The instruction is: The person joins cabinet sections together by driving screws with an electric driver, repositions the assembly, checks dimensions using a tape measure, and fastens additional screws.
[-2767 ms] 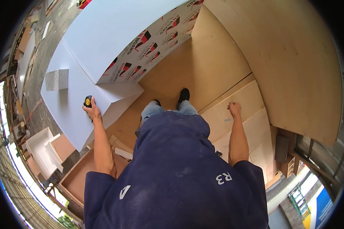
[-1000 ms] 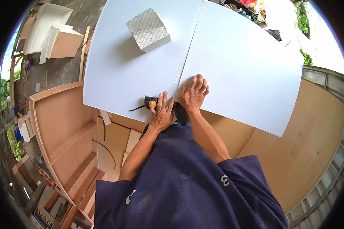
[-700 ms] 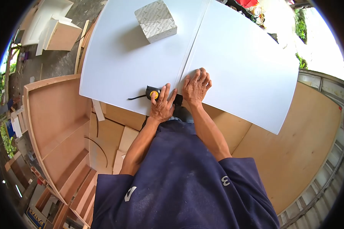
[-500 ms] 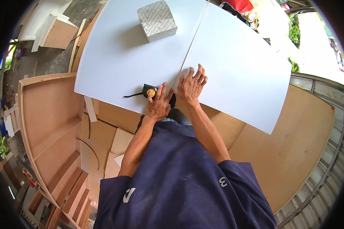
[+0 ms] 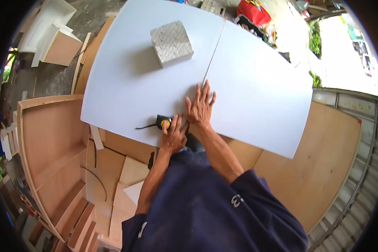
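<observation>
A large white panel [image 5: 117, 92] lies in front of me, with a narrow seam [image 5: 214, 52] running away from my body. My right hand [image 5: 200, 110] rests open and flat along this seam, its fingers stretched forward. Close to the near edge, my left hand [image 5: 174, 136] lies with its fingers apart beside a black and yellow tape measure [image 5: 160, 120]. The thumb is against the tape measure's yellow centre. A dark strap trails left from the tape measure. Farther up the panel sits a grey-white, patterned block [image 5: 172, 44].
An open wooden cabinet frame [image 5: 54, 138] stands to the left. Plywood sheets [image 5: 319, 159] lie below and right of the panel. A red bag [image 5: 254, 13] and tools are beyond the far edge. Corrugated metal [image 5: 359, 185] borders the right side.
My right hand has shifted left onto the seam, and its bent fingers have straightened. My left hand stays by the tape measure. The view has tilted, so the panel appears lower.
</observation>
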Demonstrator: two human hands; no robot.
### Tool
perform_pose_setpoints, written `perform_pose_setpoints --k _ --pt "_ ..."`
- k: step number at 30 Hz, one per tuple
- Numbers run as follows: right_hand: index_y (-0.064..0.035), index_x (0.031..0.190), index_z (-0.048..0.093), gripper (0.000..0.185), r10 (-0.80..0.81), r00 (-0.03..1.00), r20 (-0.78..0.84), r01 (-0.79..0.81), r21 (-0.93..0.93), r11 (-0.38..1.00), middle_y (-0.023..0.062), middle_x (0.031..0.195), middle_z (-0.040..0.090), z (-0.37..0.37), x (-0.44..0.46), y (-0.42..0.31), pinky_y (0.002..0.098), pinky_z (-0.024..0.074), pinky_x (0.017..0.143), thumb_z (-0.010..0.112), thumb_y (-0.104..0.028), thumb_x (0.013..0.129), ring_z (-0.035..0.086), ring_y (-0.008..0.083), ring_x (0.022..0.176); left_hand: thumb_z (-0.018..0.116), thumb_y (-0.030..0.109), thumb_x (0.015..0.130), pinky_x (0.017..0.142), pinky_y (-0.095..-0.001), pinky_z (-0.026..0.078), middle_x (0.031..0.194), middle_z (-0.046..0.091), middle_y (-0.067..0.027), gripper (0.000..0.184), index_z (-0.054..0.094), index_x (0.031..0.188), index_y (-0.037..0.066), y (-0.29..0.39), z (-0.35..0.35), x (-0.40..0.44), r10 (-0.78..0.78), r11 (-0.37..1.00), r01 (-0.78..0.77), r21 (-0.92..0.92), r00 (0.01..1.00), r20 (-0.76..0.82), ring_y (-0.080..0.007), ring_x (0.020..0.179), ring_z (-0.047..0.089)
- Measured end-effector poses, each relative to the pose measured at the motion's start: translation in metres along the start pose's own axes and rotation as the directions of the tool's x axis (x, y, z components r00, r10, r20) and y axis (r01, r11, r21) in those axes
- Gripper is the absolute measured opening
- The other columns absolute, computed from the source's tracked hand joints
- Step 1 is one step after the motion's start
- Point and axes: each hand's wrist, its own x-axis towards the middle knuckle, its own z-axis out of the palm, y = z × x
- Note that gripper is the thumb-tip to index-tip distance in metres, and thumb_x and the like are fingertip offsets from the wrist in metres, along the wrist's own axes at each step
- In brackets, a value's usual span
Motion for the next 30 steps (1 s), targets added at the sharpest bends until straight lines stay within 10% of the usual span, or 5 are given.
perform_pose_setpoints --k 9,17,21,30 --pt "0.0044 0.149 0.03 0.066 0.025 1.0 0.0 -0.025 -0.014 1.0 0.0241 0.162 0.014 0.009 -0.003 0.008 0.0567 0.0054 0.119 0.043 -0.037 0.099 0.012 0.037 0.151 0.071 0.028 0.071 0.11 -0.0636 0.012 0.155 0.036 -0.0115 0.074 0.053 0.141 0.02 0.009 -0.004 -0.021 0.012 0.992 -0.014 -0.125 1.0 -0.013 -0.0268 0.146 0.026" --pt "0.0071 0.15 0.022 0.073 0.035 0.978 -0.205 -0.007 0.135 0.991 0.0318 0.16 0.009 -0.042 0.0 -0.028 0.058 0.0027 0.119 0.052 -0.031 0.096 0.008 0.0436 0.15 0.073 0.032 0.071 0.114 -0.0588 0.01 0.157 0.033 -0.0135 0.086 0.041 0.144 -0.002 0.013 -0.013 -0.019 -0.062 0.991 0.058 -0.117 0.998 -0.033 -0.0265 0.148 0.022" --pt "0.007 0.152 0.022 0.074 -0.026 0.998 0.053 0.03 -0.092 0.995 0.0288 0.162 0.004 0.005 0.01 -0.002 0.0588 -0.0023 0.119 0.04 -0.043 0.1 0.005 0.0405 0.151 0.072 0.035 0.073 0.114 -0.0586 0.01 0.157 0.031 -0.0154 0.094 0.032 0.15 -0.001 0.014 -0.008 -0.021 -0.107 0.985 0.093 -0.144 0.989 -0.097 -0.029 0.148 0.022" --pt "0.0087 0.153 0.019 0.077 0.048 0.998 0.028 -0.047 -0.012 0.999 0.0217 0.164 0.009 0.01 0.008 -0.003 0.057 0.0009 0.121 0.04 -0.041 0.099 0.005 0.0354 0.152 0.061 0.027 0.084 0.116 -0.0626 0.004 0.158 0.032 -0.0089 0.071 0.04 0.151 0.014 0.018 -0.009 -0.029 -0.027 0.994 0.027 -0.109 1.0 0.0 -0.0273 0.149 0.024"
